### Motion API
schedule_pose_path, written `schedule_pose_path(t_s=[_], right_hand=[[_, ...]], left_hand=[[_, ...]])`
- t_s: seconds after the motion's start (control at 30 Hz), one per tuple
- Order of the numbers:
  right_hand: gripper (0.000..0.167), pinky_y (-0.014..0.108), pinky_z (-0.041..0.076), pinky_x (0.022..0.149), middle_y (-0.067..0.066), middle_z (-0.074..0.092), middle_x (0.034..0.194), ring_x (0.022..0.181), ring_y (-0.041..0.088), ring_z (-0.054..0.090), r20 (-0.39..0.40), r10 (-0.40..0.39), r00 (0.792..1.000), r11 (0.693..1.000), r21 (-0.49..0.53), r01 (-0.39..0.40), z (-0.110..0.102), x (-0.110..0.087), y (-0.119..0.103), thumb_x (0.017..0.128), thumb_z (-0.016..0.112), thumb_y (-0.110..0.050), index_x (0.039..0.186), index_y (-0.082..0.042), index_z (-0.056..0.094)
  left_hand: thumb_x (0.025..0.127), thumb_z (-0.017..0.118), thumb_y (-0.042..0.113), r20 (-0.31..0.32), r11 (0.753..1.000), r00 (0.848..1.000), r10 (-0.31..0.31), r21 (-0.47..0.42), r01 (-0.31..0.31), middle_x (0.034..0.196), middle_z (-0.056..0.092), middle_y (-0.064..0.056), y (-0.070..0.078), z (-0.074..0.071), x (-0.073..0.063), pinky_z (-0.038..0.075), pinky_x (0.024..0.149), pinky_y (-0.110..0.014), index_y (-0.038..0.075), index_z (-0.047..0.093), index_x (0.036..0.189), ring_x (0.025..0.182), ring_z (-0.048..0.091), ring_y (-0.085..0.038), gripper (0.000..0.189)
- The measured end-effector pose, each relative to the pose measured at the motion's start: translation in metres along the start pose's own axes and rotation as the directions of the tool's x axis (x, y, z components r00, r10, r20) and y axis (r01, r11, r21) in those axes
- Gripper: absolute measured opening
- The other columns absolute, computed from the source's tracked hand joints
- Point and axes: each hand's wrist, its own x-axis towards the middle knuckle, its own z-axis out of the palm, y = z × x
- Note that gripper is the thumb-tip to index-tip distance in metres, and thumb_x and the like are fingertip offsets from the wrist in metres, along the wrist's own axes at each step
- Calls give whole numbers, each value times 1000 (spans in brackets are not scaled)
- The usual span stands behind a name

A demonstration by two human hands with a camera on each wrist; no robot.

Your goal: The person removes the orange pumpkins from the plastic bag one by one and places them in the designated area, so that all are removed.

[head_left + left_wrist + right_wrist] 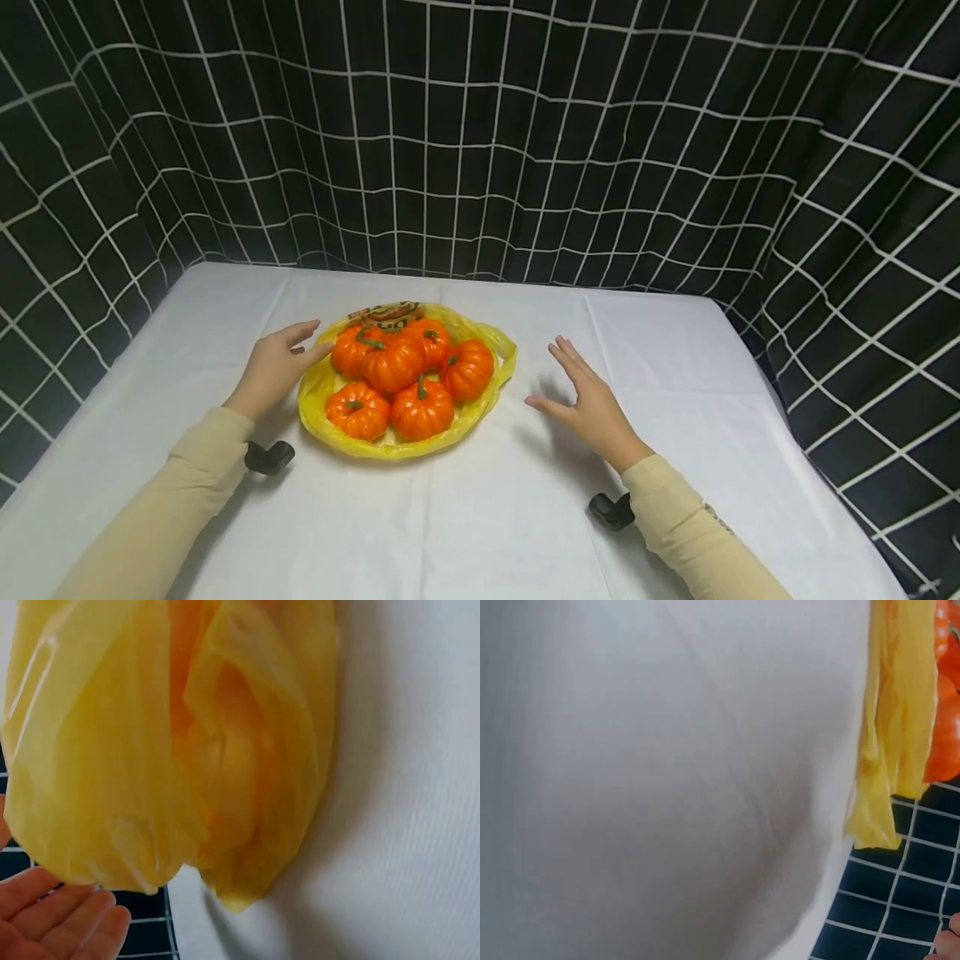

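Note:
Several small, glossy orange pumpkins (422,410) with green stems sit inside a yellow plastic bag (367,451), its mouth spread wide in the head view. Dark print shows on the bag's far inner side. My left hand (273,367) is at the bag's left rim, fingers loosely extended and thumb right at the edge. In the left wrist view, its straight fingers (67,919) appear beside the bag's wall (97,772). To the right of the bag, and apart from it, my right hand (592,408) hovers over the table with fingers spread, holding nothing.
A white cloth covers the table (480,517). Black curtains (450,167) with a white grid surround its back and sides. A loose loop of the bag (506,346) sticks out at its right. Black wrist devices (611,511) hang under both sleeves.

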Motion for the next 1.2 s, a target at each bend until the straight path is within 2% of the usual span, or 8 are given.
schedule_pose_path(t_s=[0.2, 0.43, 0.67, 0.9, 1.2], right_hand=[[88, 57, 28, 122, 12, 26, 164, 152, 33, 25, -11, 22, 1000, 999, 30, -22, 1, -3, -1, 83, 80, -39, 153, -7, 36], [91, 54, 29, 122, 12, 28, 163, 150, 33, 29, -33, 28, 999, 998, 49, -27, 4, -3, -1, 82, 81, -38, 155, -8, 33], [92, 53, 31, 121, 14, 28, 163, 150, 34, 30, -27, 33, 999, 997, 65, -32, 5, -6, -3, 83, 80, -36, 155, -7, 32], [89, 52, 33, 121, 16, 33, 161, 148, 34, 33, -39, 12, 999, 998, 57, -10, 6, -4, -6, 83, 80, -34, 153, -4, 34], [86, 52, 35, 120, 15, 42, 156, 144, 35, 40, -55, 11, 998, 998, 64, -8, 6, 0, -11, 83, 81, -32, 152, -6, 38]], left_hand=[[98, 62, 35, -13, 996, 999, -41, -83, 40, 150, 47, -23, 0, 6, 1, 42, 115, -50, -2, 42, 147, 136, 48, -40, 65], [99, 62, 31, -46, 992, 996, -78, -104, 73, 144, 52, -26, 2, 10, 0, 47, 110, -49, -2, 49, 143, 131, 53, -41, 57], [99, 61, 30, -53, 985, 993, -108, -141, 100, 142, 53, -26, 4, 12, 0, 44, 113, -51, -1, 50, 142, 132, 51, -41, 55], [99, 61, 28, -72, 972, 990, -120, -213, 102, 145, 53, -23, -1, 14, 0, 40, 117, -49, 2, 51, 143, 135, 49, -39, 52], [98, 62, 25, -81, 957, 990, -119, -276, 92, 141, 56, -23, -5, 14, -2, 39, 118, -48, 1, 55, 138, 136, 48, -37, 48]])
